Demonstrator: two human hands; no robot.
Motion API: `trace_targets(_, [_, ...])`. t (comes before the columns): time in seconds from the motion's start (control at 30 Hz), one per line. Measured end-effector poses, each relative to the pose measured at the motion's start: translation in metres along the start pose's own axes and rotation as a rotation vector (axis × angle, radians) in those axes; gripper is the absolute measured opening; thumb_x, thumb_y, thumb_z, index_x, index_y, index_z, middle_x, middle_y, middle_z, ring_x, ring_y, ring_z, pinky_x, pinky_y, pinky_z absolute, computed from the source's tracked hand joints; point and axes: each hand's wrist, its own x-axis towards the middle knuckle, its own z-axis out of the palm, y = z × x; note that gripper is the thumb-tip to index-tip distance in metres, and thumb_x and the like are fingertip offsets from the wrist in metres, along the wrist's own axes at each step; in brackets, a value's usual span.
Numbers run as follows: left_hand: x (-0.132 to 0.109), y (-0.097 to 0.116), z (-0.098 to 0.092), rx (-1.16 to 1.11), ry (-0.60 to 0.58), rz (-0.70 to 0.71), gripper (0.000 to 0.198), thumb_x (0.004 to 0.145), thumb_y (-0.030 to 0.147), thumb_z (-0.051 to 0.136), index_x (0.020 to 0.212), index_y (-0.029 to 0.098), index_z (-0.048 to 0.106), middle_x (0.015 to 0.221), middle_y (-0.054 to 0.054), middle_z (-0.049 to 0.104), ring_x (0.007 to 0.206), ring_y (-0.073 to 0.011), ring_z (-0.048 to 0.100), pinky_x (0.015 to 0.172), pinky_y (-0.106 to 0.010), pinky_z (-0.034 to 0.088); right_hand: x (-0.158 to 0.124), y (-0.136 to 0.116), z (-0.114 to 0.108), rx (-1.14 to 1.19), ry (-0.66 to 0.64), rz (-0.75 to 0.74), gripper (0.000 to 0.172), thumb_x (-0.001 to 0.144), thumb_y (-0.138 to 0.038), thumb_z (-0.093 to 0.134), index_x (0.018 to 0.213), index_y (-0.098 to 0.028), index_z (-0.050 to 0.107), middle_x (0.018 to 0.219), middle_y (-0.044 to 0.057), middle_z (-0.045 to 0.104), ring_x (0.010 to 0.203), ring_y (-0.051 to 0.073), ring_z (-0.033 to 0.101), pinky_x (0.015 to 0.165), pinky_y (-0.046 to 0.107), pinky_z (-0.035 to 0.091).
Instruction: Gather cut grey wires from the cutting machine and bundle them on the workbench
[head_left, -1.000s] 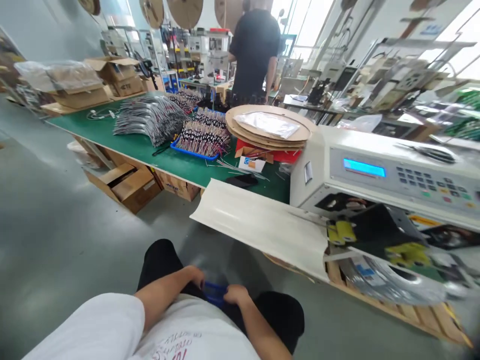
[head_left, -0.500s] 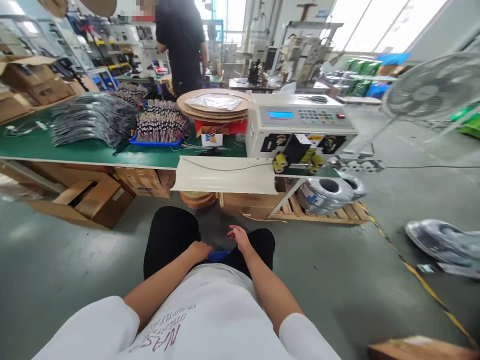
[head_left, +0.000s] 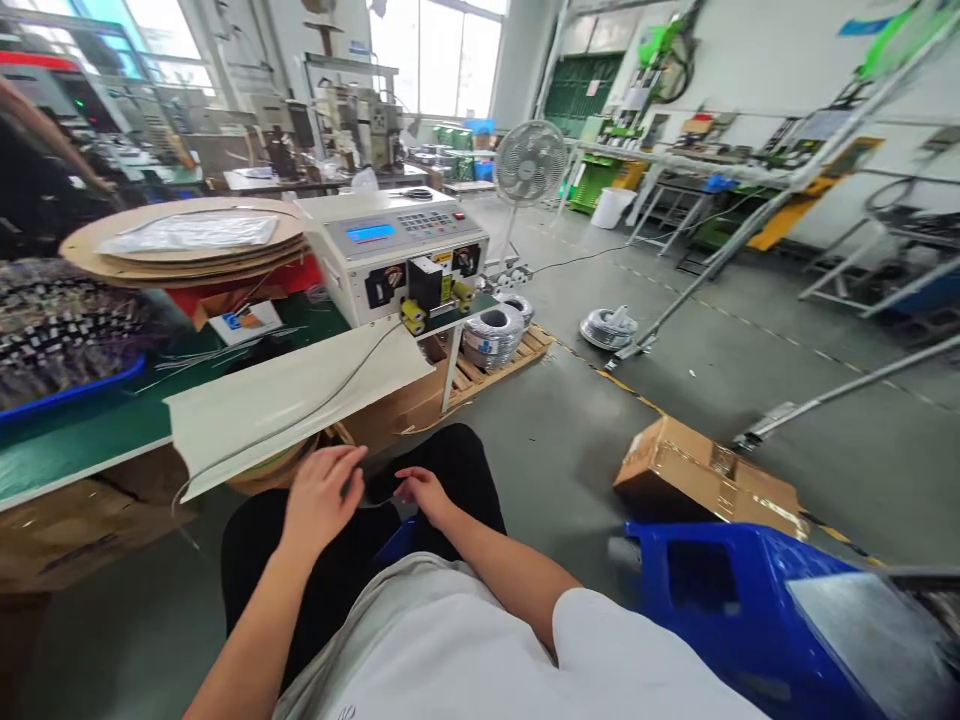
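My left hand (head_left: 324, 500) is raised over my left thigh, fingers stretched out and apart, holding nothing. Just beyond it hangs the front edge of a cream sheet (head_left: 247, 420) that slopes down from the bench. Over my right thigh hovers my right hand (head_left: 424, 492), its fingers loosely extended with nothing seen in them. A grey cable (head_left: 341, 388) comes out of a white wire-cutting machine (head_left: 349, 270) and lies along the sheet, its end drooping over the left side. Neither hand touches the cable.
Cardboard discs (head_left: 82, 248) and a blue tray (head_left: 90, 388) of wire bundles occupy the bench. Wire coils (head_left: 491, 345) rest on a pallet. To my right are a blue plastic bin (head_left: 739, 600) and a carton (head_left: 690, 470); a fan (head_left: 529, 165) stands farther back.
The view has swung right and nearer the bench. My left hand has risen from my lap towards the sheet, its fingers spreading. The cable now reaches farther along the sheet.
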Motion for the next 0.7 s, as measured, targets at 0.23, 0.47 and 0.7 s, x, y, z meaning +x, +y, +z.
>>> trace_targets(0.23, [0.021,-0.057,-0.031,0.343,0.129,-0.223,0.078,0.092,0.053,0.051,0.154,0.013,0.029,0.139,-0.023,0.051,0.129,-0.0409,0.048,0.106,-0.056,0.038,0.005,-0.002,0.065,0.236,-0.258,0.058,0.034,0.066,-0.033,0.066,0.097,-0.019,0.07,0.078,0.002,0.072,0.078,0.019,0.069,0.067,0.029,0.048])
trace_targets(0.47, [-0.006,-0.088,-0.042,0.533,-0.023,-0.294,0.077,0.091,0.059,0.048,0.153,0.017,0.031,0.135,-0.018,0.057,0.119,-0.0365,0.054,0.107,-0.052,0.035,0.019,0.001,0.073,0.242,-0.343,0.089,0.038,0.067,-0.033,0.068,0.102,-0.02,0.072,0.101,0.006,0.074,0.092,0.022,0.07,0.074,0.032,0.049])
trace_targets(0.7, [-0.019,-0.122,-0.063,0.429,-0.098,-0.281,0.071,0.092,0.059,0.048,0.152,0.024,0.034,0.132,-0.013,0.058,0.12,-0.032,0.053,0.107,-0.048,0.038,0.028,-0.053,0.047,0.258,-0.256,0.009,0.04,0.071,-0.025,0.06,0.109,-0.02,0.07,0.112,0.009,0.072,0.104,0.026,0.068,0.081,0.036,0.05])
